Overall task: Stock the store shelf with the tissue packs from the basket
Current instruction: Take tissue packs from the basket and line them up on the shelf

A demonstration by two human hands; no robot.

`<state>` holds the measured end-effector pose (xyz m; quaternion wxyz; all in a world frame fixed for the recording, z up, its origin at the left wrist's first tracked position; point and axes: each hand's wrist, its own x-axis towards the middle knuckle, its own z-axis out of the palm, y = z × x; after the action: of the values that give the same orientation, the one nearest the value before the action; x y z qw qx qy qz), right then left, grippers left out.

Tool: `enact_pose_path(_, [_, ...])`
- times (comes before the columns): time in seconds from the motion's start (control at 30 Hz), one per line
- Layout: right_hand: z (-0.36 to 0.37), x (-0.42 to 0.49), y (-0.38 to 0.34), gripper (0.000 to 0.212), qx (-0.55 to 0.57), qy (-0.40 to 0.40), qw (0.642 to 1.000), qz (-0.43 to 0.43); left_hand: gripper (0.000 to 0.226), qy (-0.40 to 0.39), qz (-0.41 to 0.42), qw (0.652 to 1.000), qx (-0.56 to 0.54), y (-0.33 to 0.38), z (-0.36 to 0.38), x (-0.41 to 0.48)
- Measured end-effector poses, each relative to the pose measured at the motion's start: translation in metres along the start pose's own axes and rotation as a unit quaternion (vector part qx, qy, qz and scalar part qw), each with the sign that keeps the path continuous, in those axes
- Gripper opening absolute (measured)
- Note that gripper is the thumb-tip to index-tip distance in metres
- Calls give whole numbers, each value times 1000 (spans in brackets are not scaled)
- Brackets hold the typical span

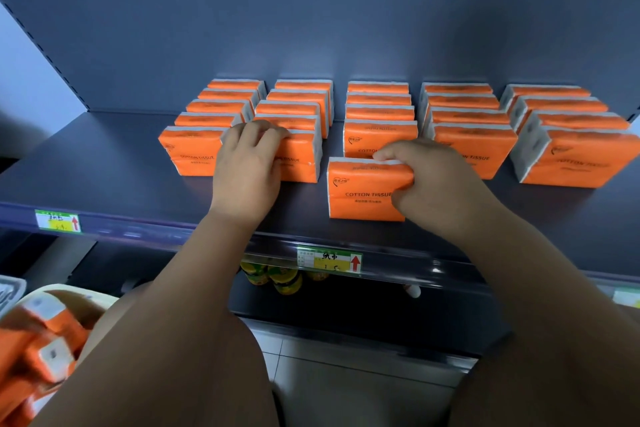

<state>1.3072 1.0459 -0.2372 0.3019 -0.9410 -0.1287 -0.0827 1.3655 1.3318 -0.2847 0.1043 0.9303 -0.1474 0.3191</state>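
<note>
Right grip (429,180) clasps tissue pack (360,196) (upright); shelf (104,170) below.

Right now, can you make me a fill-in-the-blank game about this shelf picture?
1. The tissue packs on the shelf are the colour ______.
2. The packs stand in ______ rows running front to back.
3. The right hand grips a pack in the ______ row from the left.
4. The left hand rests on the front pack of the ______ row.

Missing words: orange; five; third; second
</note>
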Motion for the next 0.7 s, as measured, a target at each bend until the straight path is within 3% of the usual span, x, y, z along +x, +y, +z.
enact_pose_path(0.3, [3, 2, 2, 57, -48, 8, 998, -34, 55, 24, -15, 1000, -12, 18, -11, 0])
enact_pose_path(0.4, [3, 4, 2, 56, -61, 18, 997, -48, 46, 32, 59, 996, -60, 37, -24, 3])
enact_pose_path(0.53, [4, 8, 2, 50, -75, 55, 992, -89, 45, -14, 160, 984, -79, 72, -24, -4])
enact_pose_path(0.7, [3, 10, 8, 40, -127, 119, 979, -104, 31, 2, 151, 985, -78, 99, -3, 1])
